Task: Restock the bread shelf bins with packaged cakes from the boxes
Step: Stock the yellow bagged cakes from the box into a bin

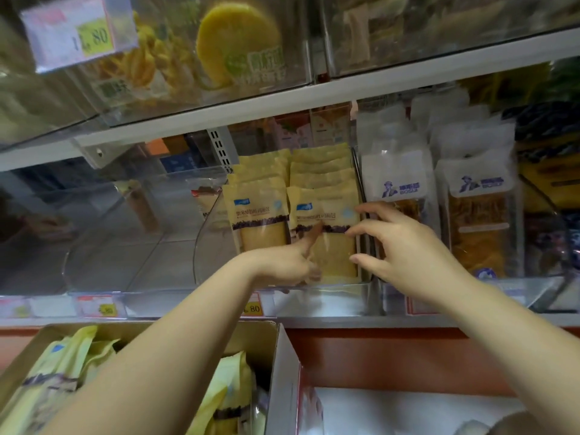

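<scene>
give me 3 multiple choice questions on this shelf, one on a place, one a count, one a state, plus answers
1. Where is the cardboard box of yellow packs? A) below the shelf, lower left B) on the top shelf C) inside a bin
2. How many rows of yellow packs stand in the middle bin? A) one B) two C) four
3. The clear left bin is: A) packed full B) nearly empty C) tipped over

Answers: 1 A, it sits under the shelf edge; 2 B, two side-by-side stacks; 3 B, most of its floor shows bare.
</scene>
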Demonstrator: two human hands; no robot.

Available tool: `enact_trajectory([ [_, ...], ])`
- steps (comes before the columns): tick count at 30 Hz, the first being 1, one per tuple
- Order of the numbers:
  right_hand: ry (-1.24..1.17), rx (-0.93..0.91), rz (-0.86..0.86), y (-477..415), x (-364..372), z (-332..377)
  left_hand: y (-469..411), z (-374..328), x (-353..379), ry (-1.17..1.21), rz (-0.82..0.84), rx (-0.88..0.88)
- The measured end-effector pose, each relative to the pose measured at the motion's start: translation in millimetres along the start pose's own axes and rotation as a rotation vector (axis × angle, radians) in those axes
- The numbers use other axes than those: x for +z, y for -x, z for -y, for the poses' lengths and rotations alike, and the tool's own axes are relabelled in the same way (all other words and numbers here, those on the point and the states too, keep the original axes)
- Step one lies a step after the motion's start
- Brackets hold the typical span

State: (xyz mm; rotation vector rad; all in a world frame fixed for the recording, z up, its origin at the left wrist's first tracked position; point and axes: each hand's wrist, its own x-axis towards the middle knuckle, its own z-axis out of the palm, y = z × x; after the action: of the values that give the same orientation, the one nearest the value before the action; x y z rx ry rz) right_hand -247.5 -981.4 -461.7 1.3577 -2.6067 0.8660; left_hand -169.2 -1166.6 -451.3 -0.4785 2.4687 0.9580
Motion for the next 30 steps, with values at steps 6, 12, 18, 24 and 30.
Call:
enact_trajectory([
  [6, -0.001, -0.007, -0.008, -1, 1, -1, -16, -1, 8, 0.036, -0.051, 0.017],
  [12, 0.001, -0.015, -0.032, -2, 3, -1, -21, -6, 7, 0.152, -0.083, 0.041],
  [18, 0.093, -0.026, -0.099, 8, -1, 14, 19, -4, 1, -0.05, -0.209, 0.134],
  [24, 0.136, -0.182, -0.118, 21, -1, 64, 106, 25, 15, -0.054, -0.52, 0.27],
  [30, 0.105, -0.287, 0.035, 30, 24, 137, 191, 104, 34, -0.109, -0.74, 0.134],
])
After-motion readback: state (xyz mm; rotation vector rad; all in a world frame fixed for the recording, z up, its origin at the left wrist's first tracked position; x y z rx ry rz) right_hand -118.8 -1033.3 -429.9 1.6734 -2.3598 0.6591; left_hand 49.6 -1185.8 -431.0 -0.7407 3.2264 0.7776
